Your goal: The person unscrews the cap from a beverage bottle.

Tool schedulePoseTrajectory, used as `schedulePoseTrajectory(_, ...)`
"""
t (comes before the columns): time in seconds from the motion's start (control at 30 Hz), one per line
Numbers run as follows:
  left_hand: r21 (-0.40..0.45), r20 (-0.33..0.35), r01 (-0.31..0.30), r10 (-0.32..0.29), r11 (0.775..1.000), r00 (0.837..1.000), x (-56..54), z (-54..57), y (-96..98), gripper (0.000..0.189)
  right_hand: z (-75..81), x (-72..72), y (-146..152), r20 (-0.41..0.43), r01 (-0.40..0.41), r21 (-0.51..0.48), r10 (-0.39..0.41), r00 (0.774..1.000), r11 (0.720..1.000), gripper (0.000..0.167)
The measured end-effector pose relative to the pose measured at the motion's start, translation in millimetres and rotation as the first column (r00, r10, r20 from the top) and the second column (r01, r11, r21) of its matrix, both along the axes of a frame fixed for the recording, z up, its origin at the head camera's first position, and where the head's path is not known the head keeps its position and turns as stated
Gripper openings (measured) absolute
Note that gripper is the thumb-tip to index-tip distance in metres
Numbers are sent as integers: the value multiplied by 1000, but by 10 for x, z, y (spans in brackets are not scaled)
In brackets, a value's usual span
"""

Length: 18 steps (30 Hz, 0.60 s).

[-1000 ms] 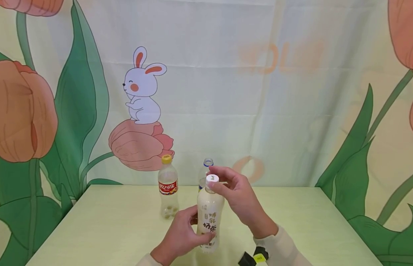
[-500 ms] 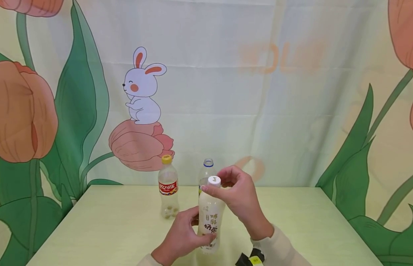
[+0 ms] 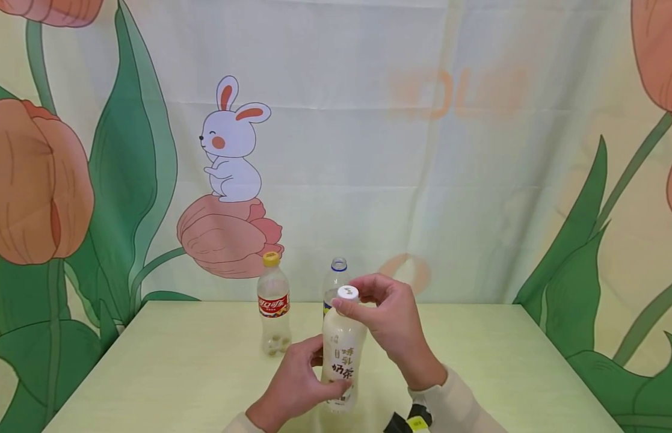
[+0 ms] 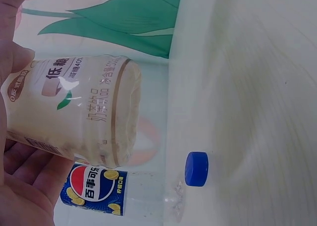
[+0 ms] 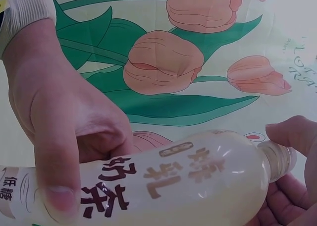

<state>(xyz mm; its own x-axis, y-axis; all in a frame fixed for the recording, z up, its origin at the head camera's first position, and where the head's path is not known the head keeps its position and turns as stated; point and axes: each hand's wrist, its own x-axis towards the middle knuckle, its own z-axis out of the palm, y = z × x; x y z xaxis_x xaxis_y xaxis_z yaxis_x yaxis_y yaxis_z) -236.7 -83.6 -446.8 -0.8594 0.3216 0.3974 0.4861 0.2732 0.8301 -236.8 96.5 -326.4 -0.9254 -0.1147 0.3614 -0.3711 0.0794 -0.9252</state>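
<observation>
A milk tea bottle (image 3: pixel 341 337) with a white cap (image 3: pixel 348 292) is held upright in front of me. My left hand (image 3: pixel 295 373) grips its lower body, thumb across the label. Thumb and fingers of my right hand (image 3: pixel 394 322) pinch the cap from the right side. The left wrist view shows the base of the milk tea bottle (image 4: pixel 64 107) raised off the table. In the right wrist view both hands are on the bottle (image 5: pixel 198 181), the right hand (image 5: pixel 297 141) around the neck end.
Behind it stands a capless Pepsi bottle (image 3: pixel 334 279), partly hidden. A blue cap (image 4: pixel 197 169) lies on the table near that bottle's base. To the left is a Coca-Cola bottle (image 3: pixel 274 307) with a yellow cap and several small pieces inside. A printed cloth (image 3: pixel 336 150) hangs behind the table.
My right thumb and fingers have shifted their hold around the white cap, and the right wrist has come slightly nearer. The bottle has moved a little to the right, still in my left hand.
</observation>
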Motion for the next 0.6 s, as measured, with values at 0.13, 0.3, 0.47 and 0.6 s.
schedulePoseTrajectory(0.13,4,3,-1,1,1000,1000,-4,0,-1,45,-14,-4,-4,-9,-32,-9,32,999,999,25)
schedulePoseTrajectory(0.3,13,-9,-5,5,1000,1000,-1,-7,-3,45,-33,-9,-4,-25,-59,8,59,998,998,31)
schedulePoseTrajectory(0.47,32,-16,-2,2,999,1000,0,-11,-3,45,-52,-18,2,-22,-108,12,109,994,994,32)
schedulePoseTrajectory(0.6,35,-28,-3,4,999,1000,-3,-11,-4,45,-68,-22,19,-17,-170,-9,170,985,985,34)
